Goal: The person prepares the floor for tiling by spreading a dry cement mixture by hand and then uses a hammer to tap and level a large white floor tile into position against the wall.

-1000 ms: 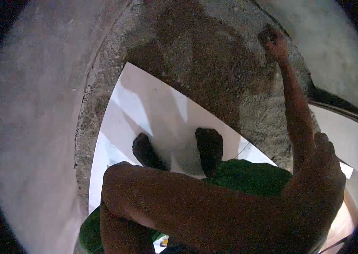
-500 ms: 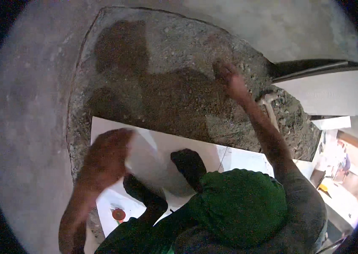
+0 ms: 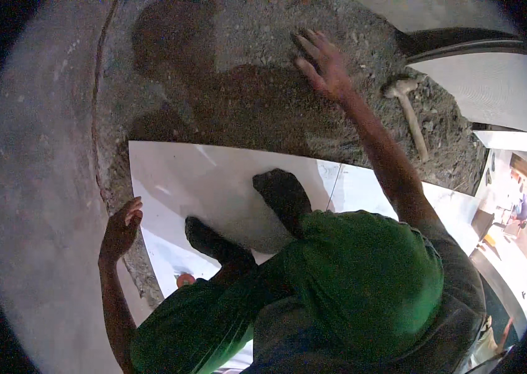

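Note:
My right hand (image 3: 326, 67) is over the rough grey-brown mortar bed (image 3: 238, 103), fingers spread and holding nothing. Dark dirt seems to mark its fingertips. Beside the left edge of the large glossy white tile (image 3: 170, 181), my left hand (image 3: 120, 229) hovers with its fingers loosely bent and apart, nothing visible in them. I squat on the tiles in dark socks. To the right of my right forearm, a mallet (image 3: 414, 118) with a pale head and handle lies on the mortar.
A bare grey wall (image 3: 39, 174) borders the mortar on the left. An orange-red round object (image 3: 185, 280) is partly hidden by my green-clad knee. White panels (image 3: 481, 87) stand at the right. Beyond them is a brightly lit area with a person (image 3: 519, 202).
My left hand has moved off the tile toward the wall side. My right hand has spread its fingers over the mortar. The view has shifted, showing the whole mallet.

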